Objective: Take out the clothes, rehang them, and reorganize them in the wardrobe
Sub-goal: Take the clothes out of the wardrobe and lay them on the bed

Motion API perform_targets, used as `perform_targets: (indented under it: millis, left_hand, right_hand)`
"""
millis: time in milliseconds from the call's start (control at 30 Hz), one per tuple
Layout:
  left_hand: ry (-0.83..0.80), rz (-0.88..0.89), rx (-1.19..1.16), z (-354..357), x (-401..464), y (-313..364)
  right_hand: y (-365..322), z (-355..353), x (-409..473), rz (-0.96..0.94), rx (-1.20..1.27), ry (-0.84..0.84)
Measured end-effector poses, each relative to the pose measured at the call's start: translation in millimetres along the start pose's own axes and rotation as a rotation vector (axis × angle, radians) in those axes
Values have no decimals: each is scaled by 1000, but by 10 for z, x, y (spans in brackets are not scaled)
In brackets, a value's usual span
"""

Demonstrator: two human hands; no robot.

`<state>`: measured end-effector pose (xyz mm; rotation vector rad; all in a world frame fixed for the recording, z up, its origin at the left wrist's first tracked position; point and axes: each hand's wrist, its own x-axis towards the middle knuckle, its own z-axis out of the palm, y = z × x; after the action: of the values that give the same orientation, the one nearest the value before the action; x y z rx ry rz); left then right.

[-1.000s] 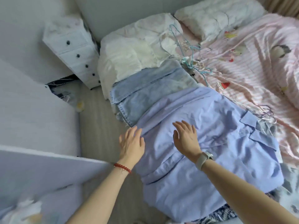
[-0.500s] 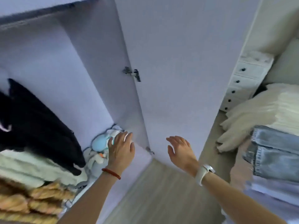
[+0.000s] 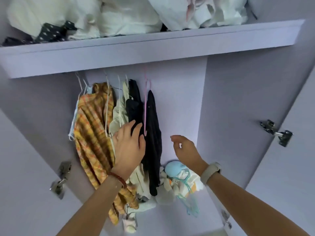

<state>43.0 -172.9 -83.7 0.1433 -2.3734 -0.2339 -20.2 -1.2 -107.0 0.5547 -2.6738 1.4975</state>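
Black hanging clothes (image 3: 151,126) lie under the flat, spread left hand (image 3: 129,147), the loosely open, empty right hand (image 3: 185,150) just beside

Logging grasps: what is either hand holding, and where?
Nothing is clearly held. The left hand lies flat against the hanging black garment; the right hand is open, empty.

Matt wardrobe shelf (image 3: 153,48) — woven plaid shirt (image 3: 92,133), shiny metal hinge (image 3: 276,132)
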Motion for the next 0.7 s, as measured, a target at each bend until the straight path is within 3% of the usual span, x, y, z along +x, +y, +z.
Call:
perform_targets:
  millis: [100,333,400,533,700]
  left_hand:
    - [-100,-98,111,33,246,-295]
    - [-251,-182,264,352,624,-585]
    - [-234,-176,278,403,638,-613]
    - [-184,-191,246,466,598,-640]
    - [-188,-205,234,493,602,-615]
  right_hand:
    - [-344,184,487,-27,133,-77]
    - [-821,457,1255,231,649,-309]
    - [-825,487,1369,292,720,-261]
    - [-690,425,1552,329,606,-43]
    - [-546,245,1659,170,437,171]
